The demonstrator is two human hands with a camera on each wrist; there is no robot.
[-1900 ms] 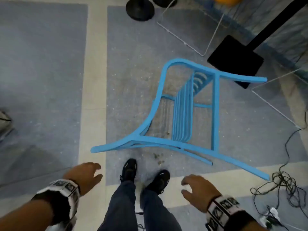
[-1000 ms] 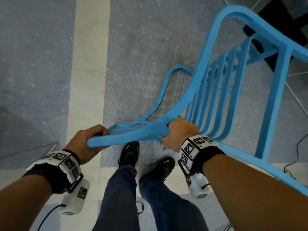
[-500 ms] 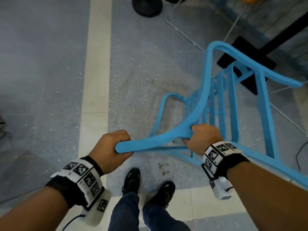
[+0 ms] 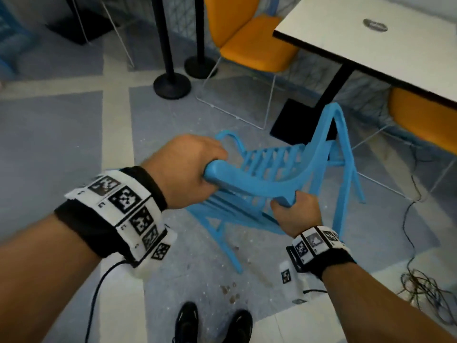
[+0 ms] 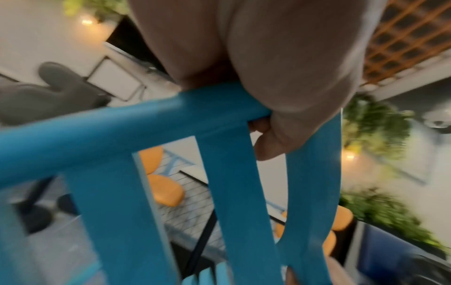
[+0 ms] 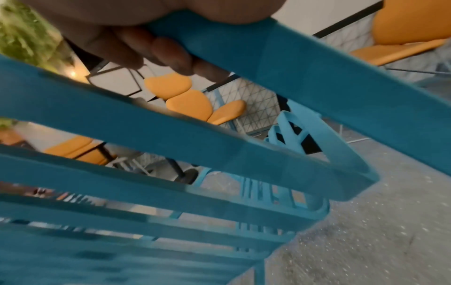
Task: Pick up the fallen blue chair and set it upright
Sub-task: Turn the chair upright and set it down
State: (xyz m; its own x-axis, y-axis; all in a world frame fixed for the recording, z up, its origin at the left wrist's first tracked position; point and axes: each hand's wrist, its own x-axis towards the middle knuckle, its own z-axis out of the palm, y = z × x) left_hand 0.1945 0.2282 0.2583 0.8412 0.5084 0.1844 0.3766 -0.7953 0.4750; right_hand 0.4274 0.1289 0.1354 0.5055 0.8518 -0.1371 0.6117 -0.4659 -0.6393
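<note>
The blue chair (image 4: 257, 180) is off its side and tilted, its slatted back facing me and its legs pointing down at the floor. My left hand (image 4: 190, 167) grips the left end of the curved top rail. At the rail's right end, my right hand (image 4: 294, 214) grips it from below. The left wrist view shows my left hand (image 5: 280, 81) wrapped over the blue rail (image 5: 109, 125), the thumb tucked behind a slat. In the right wrist view, my fingers (image 6: 171, 52) curl under the rail (image 6: 305, 67).
A white table (image 4: 371, 38) on a black post with a flat black base (image 4: 294, 122) stands just beyond the chair. Orange chairs (image 4: 252, 43) sit behind it. Black stanchion bases (image 4: 171, 85) stand at the back. Loose cables (image 4: 420, 285) lie at right. My shoes (image 4: 188, 320) are below.
Both hands took hold of the top rail and have swung the chair up from lying on its side. The back rail has risen and the legs now point down.
</note>
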